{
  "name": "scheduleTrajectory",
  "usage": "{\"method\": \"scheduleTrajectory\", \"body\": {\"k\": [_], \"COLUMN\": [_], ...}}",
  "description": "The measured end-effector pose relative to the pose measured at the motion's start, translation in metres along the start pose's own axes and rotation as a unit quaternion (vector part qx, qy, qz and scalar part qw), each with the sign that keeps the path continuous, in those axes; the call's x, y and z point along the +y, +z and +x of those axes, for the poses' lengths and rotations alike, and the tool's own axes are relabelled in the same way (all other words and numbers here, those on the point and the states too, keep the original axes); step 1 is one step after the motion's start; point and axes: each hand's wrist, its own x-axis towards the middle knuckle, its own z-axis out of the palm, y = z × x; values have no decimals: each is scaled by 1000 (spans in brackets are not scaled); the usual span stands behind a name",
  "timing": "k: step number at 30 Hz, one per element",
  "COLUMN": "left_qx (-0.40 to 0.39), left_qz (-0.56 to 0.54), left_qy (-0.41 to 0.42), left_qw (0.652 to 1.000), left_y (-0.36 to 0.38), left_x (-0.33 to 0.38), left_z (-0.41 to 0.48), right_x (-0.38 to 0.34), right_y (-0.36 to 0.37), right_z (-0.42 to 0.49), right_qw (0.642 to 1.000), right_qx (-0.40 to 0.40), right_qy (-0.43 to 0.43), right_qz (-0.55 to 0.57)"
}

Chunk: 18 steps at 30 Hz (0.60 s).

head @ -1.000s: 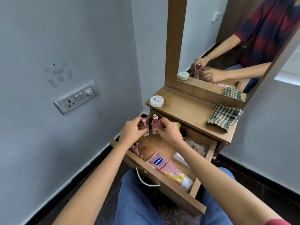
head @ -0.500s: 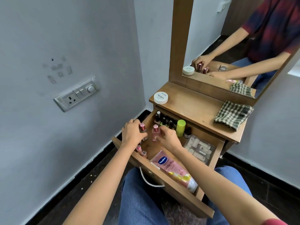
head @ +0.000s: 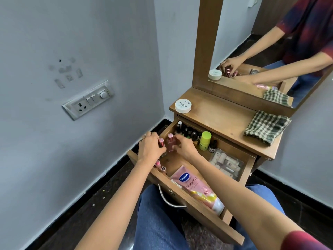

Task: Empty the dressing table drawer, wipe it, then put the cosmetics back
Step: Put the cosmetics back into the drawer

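The wooden drawer (head: pixel 201 212) stands pulled out below the dressing table top (head: pixel 221 120). My left hand (head: pixel 150 147) grips a small pink bottle (head: pixel 161 142) at the drawer's left side. Beside it, my right hand (head: pixel 185 147) holds a taller pink bottle (head: pixel 170 144) upright, low inside the drawer. Dark nail polish bottles (head: pixel 187 131) line the back, next to a green tube (head: pixel 205 140). A pink Vaseline tube (head: pixel 196 188) lies at the front, and a clear box of small cosmetics (head: pixel 227 164) sits on the right.
A white round jar (head: pixel 183 105) and a folded checked cloth (head: pixel 266 127) lie on the table top below the mirror (head: pixel 270 51). The grey wall with a switch plate (head: pixel 88 100) is close on the left. My knees sit under the drawer handle (head: pixel 169 201).
Both hands with the two pink bottles have come down from the table top's front edge into the left part of the drawer. The camera has tilted, showing more of the drawer.
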Motion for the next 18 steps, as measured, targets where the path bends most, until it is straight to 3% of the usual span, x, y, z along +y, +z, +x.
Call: {"method": "scheduleTrajectory", "body": {"k": [18], "left_qx": [13], "left_qz": [19], "left_qy": [-10], "left_qw": [1000], "left_y": [2], "left_x": [-1], "left_z": [-3], "right_x": [-8], "right_y": [22], "right_z": [-1], "right_qw": [1000], "right_qx": [0], "right_qy": [-22], "right_qz": [-4]}}
